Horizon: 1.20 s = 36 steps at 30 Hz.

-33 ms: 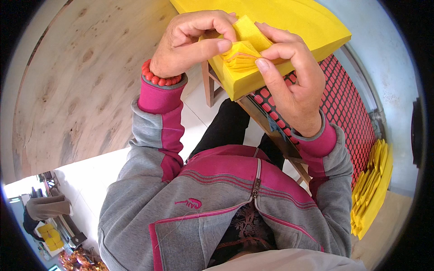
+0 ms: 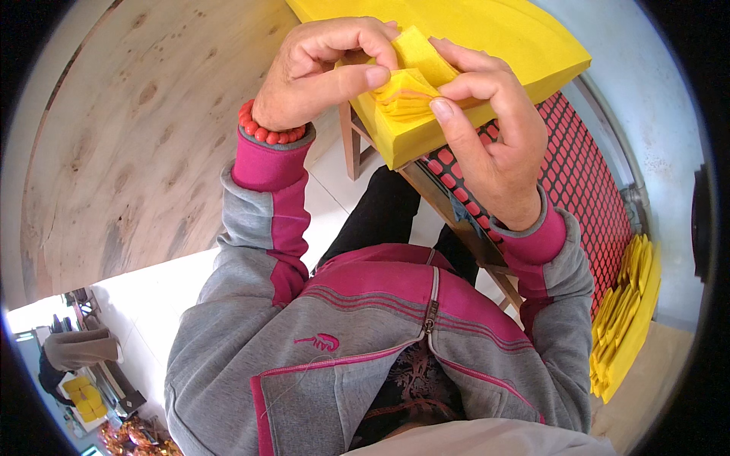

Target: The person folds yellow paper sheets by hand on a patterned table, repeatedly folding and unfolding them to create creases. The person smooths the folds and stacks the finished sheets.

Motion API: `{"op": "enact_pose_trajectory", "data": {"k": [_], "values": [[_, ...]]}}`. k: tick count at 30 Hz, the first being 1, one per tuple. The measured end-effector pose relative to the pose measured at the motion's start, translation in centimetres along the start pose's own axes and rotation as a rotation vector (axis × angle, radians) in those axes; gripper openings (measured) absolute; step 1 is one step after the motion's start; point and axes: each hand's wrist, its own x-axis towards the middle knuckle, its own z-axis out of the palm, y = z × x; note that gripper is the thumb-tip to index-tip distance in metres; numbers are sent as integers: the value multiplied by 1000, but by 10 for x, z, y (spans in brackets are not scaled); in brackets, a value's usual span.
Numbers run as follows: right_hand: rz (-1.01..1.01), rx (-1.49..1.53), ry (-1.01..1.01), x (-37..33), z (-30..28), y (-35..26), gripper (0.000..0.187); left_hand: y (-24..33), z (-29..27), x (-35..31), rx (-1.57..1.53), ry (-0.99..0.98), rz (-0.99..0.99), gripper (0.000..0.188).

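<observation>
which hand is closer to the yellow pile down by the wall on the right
Right. In the picture, the right hand is above and left of the yellow pile; the left hand is farther left.

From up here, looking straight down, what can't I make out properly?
All in the head view:
1. Underside of the small pleated yellow piece: hidden by its own folds.
2. Some fingers of the bare left hand and bare right hand: hidden behind the hands themselves.
3. Far end of the large flat-topped yellow block: cut off by the top edge.
4. Shiny orange heap: too small, cut off below.
</observation>
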Motion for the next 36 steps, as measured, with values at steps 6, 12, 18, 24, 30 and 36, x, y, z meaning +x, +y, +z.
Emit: {"op": "enact_pose_trajectory", "data": {"k": [6,12,18,24,30,36], "values": [[-54,23,75,-1,2,4,26,-1,6,1,-107,6,-13,7],[-74,57,3,-4,0,6,30,-4,2,-4,-117,-5,-72,11],[-136,-13,-23,-1,-1,7,25,-15,-2,-14,-64,184,-129,11],[-178,-110,-24,5,-2,6,15,-17,21,-10,-147,355,-156,11],[-97,-90,-28,2,0,4,11,-15,13,-7,-83,266,-39,10],[-64,-27,5,3,3,5,12,-3,3,-3,-67,10,49,15]]}}
